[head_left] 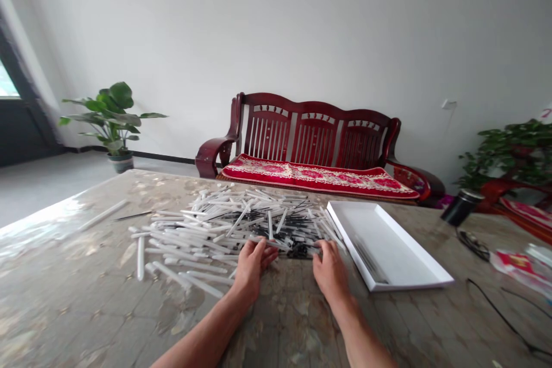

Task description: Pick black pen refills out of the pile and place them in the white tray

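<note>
A heap of slender white tubes [181,241] covers the middle of the table. Thin black sticks [297,227] lie among the tubes, mostly on the right side of the heap. My left hand [252,264] is at the heap's near edge, thumb and fingers closed around what looks like a white tube. At the near right edge, beside the black sticks, my right hand [331,267] has its fingers curled in. Its fingertips are partly hidden, and what they hold is unclear. Right of this hand, a shallow white box [409,247] contains a few thin dark rods [368,259] along its left side.
A patterned table [107,310] carries everything. One tube [103,214] and a dark thin stick [133,216] lie apart at the left. A black cylinder [462,207], cables [500,316] and a plastic packet [517,264] are at the right. Beyond stands a wooden bench [317,132].
</note>
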`<state>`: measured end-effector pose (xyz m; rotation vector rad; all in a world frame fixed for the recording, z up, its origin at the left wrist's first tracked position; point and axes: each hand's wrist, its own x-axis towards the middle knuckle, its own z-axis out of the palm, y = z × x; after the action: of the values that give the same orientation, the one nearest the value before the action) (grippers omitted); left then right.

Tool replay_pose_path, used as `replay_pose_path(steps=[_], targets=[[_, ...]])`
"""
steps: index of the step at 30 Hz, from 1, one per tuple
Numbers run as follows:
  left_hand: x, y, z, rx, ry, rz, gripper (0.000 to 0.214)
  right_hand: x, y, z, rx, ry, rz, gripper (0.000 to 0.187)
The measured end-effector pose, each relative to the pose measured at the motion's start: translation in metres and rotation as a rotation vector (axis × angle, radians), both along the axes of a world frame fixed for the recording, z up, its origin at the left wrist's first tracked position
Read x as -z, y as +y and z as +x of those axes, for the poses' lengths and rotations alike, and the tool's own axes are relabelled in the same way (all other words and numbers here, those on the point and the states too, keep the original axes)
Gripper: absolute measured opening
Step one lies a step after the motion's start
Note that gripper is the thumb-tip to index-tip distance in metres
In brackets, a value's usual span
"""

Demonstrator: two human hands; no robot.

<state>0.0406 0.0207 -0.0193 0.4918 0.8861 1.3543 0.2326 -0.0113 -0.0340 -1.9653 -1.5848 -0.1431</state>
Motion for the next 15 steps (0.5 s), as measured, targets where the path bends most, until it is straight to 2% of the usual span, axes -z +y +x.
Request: replay_pose_path(steps=[6, 10, 15], targets=[[-0.002, -0.001, 0.0, 0.036, 0.028, 0.006, 0.025, -0.002, 0.0, 0.0, -0.009, -0.091, -0.052, 0.015], [-0.001, 0.0, 0.0, 0.042, 0.035, 0.011, 0.026, 0.006, 0.003, 0.004, -0.047, -0.152, 0.011, 0.011], [0.002, -0.001, 0.001, 0.075, 0.073, 0.035, 0.027, 0.017, 0.008, 0.012, -0.103, -0.128, 0.083, 0.012]])
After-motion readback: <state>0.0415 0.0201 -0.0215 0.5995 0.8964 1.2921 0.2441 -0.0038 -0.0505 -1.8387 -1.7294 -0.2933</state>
